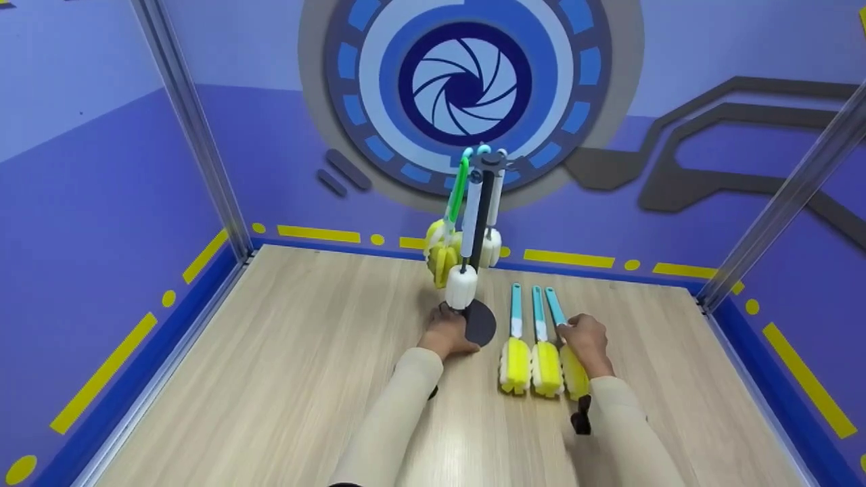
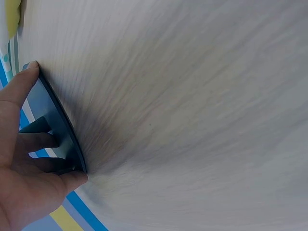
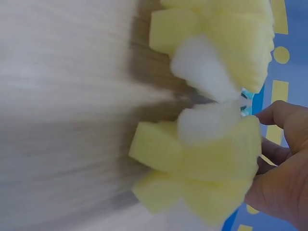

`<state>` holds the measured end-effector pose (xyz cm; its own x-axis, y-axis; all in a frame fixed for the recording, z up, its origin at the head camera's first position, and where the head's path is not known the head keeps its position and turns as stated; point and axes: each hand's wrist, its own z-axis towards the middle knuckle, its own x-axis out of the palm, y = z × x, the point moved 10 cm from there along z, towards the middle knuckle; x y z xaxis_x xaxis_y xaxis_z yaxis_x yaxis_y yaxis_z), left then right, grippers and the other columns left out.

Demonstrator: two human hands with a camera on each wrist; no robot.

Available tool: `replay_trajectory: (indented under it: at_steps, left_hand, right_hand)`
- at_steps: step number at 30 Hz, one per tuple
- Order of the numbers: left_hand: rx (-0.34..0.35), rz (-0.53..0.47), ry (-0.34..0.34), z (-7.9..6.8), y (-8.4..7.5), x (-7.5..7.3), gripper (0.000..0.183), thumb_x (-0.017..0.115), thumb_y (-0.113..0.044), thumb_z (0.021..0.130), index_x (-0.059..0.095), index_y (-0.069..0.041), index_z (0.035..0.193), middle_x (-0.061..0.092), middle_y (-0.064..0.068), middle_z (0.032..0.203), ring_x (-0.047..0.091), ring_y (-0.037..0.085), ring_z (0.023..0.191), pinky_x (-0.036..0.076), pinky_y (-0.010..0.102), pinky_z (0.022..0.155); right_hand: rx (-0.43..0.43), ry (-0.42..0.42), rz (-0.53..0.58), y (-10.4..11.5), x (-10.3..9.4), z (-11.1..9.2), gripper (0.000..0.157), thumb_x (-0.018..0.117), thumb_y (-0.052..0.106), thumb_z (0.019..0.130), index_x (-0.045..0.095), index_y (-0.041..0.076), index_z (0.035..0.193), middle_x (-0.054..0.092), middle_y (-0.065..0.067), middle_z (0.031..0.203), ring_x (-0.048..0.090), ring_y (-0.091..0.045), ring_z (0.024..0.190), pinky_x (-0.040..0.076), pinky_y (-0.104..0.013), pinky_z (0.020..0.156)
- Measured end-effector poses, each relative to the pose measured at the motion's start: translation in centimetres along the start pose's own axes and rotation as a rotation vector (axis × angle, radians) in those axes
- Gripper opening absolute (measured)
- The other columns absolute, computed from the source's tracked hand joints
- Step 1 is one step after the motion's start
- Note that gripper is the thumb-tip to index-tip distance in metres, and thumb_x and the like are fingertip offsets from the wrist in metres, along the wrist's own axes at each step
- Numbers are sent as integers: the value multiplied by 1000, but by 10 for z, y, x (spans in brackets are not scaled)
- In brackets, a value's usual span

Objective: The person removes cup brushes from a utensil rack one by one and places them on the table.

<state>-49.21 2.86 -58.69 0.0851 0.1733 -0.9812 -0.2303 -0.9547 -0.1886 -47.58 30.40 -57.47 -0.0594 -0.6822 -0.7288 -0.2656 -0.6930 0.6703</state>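
Observation:
A black stand with a round base [image 1: 483,326] stands upright on the table, bottle brushes hanging from its top. My left hand [image 1: 445,333] grips the base's rim, thumb and fingers spread along its edge, as the left wrist view shows at the black disc [image 2: 60,130]. To the right lie three sponge bottle brushes with blue handles and yellow-and-white heads: a left one [image 1: 515,365], a middle one [image 1: 547,368] and a right one [image 1: 575,372]. My right hand [image 1: 587,341] pinches the right brush's handle just above its head. In the right wrist view, sponge [image 3: 207,154] hides some fingertips.
On the stand hang a white-headed brush [image 1: 461,287] in front, a green-handled brush [image 1: 459,193] and a yellow sponge head [image 1: 443,264] at left, and another white head [image 1: 492,247] behind. Blue panels [image 1: 264,155] and metal posts [image 1: 193,122] enclose the wooden table [image 1: 304,352].

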Motion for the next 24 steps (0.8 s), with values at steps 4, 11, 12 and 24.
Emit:
replay_trajectory:
  at_steps: [4, 11, 12, 24]
  left_hand:
    - [-3, -14, 2, -1, 0, -1, 93, 82, -55, 79, 53, 13, 136, 49, 34, 140, 51, 45, 128, 40, 47, 111]
    - [-5, -8, -19, 0, 2, -1, 92, 82, -55, 79, 54, 13, 135, 50, 34, 138, 51, 45, 126, 41, 46, 109]
    - [-4, -2, -19, 0, 2, -1, 92, 82, -55, 79, 54, 13, 135, 50, 34, 137, 51, 44, 126, 41, 46, 109]
    - [0, -24, 6, -2, 0, -2, 92, 82, -55, 79, 54, 13, 135, 49, 32, 136, 51, 44, 124, 43, 47, 106]
  right_hand:
    - [-86, -52, -23, 12, -8, -2, 42, 59, 19, 101, 59, -14, 128, 62, -33, 123, 62, -43, 107, 53, -53, 89]
    - [-187, -119, 10, 40, -17, -8, 37, 57, 16, 100, 62, -9, 127, 63, -29, 121, 63, -40, 106, 53, -52, 89]
    - [-207, -131, 14, 45, -18, -9, 36, 58, 16, 100, 63, -9, 126, 64, -29, 121, 63, -41, 107, 53, -52, 89]
    - [-468, -236, 111, 114, -27, -29, 31, 63, 10, 97, 67, -4, 124, 69, -23, 118, 65, -39, 110, 53, -51, 93]
